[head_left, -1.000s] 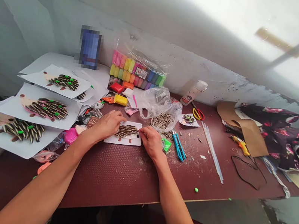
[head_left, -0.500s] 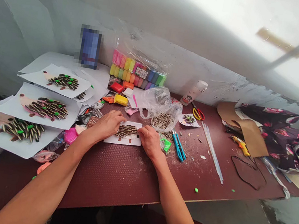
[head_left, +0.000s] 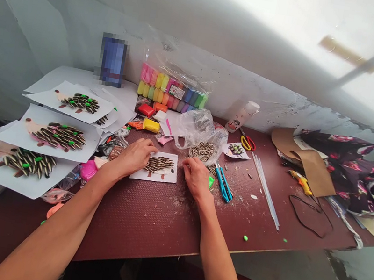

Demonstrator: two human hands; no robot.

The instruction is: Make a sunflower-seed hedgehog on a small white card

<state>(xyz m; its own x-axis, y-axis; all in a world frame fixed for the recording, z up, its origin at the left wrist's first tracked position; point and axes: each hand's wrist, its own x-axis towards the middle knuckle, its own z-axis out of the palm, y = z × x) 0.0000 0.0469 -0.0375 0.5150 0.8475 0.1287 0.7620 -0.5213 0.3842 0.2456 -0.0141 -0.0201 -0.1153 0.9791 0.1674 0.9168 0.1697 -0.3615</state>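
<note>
A small white card [head_left: 171,178] with a hedgehog picture made of striped sunflower seeds [head_left: 159,164] lies flat on the table. The hedgehog has a dark nose at its right end and brown feet below. My left hand [head_left: 135,156] rests on the card's left edge, fingers bent and holding it down. Just off the card's right edge is my right hand [head_left: 196,175], its fingers curled together; whatever may be between the fingertips is hidden. Behind that hand, loose sunflower seeds [head_left: 203,150] lie in a clear plastic bag [head_left: 194,124].
Larger hedgehog sheets [head_left: 56,136] are stacked at left. Colored clay packs [head_left: 171,91] lean on the wall. To the right are a blue utility knife [head_left: 223,183], scissors [head_left: 248,142], a bottle [head_left: 242,116], clear glue sticks [head_left: 266,190] and a yellow glue gun [head_left: 303,182].
My right hand has drawn away from the card's right end and moved right, uncovering the hedgehog's dark nose. My left hand stays on the card.
</note>
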